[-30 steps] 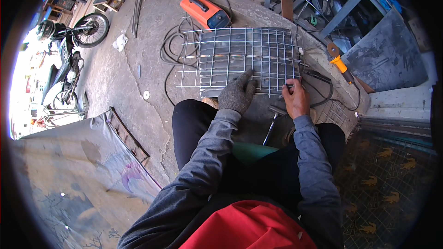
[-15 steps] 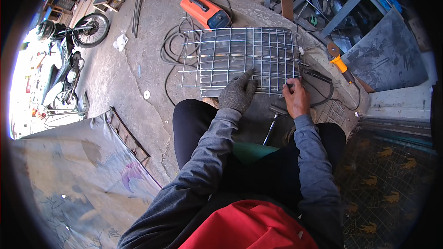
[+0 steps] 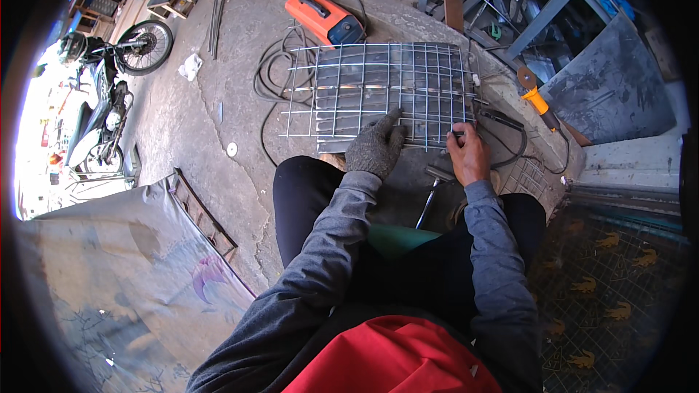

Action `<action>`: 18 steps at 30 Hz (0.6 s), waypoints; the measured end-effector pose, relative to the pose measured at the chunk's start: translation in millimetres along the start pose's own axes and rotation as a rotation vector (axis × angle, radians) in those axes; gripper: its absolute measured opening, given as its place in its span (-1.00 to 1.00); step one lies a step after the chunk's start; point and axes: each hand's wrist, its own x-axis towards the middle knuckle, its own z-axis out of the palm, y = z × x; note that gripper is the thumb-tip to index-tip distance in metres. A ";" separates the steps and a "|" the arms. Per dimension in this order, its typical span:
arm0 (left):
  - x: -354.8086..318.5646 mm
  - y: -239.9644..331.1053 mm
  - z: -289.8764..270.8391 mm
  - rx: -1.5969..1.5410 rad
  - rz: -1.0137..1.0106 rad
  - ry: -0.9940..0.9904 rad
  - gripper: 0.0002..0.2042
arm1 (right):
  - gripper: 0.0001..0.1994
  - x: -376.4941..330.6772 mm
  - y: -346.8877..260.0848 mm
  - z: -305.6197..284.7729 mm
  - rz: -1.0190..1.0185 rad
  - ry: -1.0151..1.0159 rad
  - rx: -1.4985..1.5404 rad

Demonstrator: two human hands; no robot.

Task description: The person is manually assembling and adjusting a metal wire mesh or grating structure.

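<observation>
A grid of thin metal rods (image 3: 349,107) lies over a dark slatted panel (image 3: 429,73) in front of me. My left hand (image 3: 375,147), in a grey knit glove, rests at the grid's near edge, its forefinger stretched over the rods and its thumb apart. At the near right corner, my bare right hand (image 3: 470,156) is closed in a pinch. A small dark thing shows at its fingertips, too small to name, right beside the rod ends. Between my knees, below the grid, lies a hammer (image 3: 431,193) with a metal handle.
An orange welding machine (image 3: 324,16) stands beyond the grid, with looped cables (image 3: 273,73) to its left. On the right are a yellow angle grinder (image 3: 537,102), a welding electrode holder (image 3: 502,118) and a leaning metal sheet (image 3: 608,87). A motorcycle (image 3: 105,102) stands far left.
</observation>
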 end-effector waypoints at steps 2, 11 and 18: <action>0.0 -0.1 0.1 -0.004 -0.001 0.000 -0.55 | -0.79 0.3 1.0 0.0 -0.010 0.003 0.000; -1.7 0.0 1.1 0.000 0.012 0.014 -0.55 | -0.79 -0.5 1.7 1.1 -0.013 0.011 0.015; -1.4 -0.4 1.5 0.011 -0.006 0.014 -0.55 | -0.79 -0.4 5.4 2.4 -0.033 0.015 0.011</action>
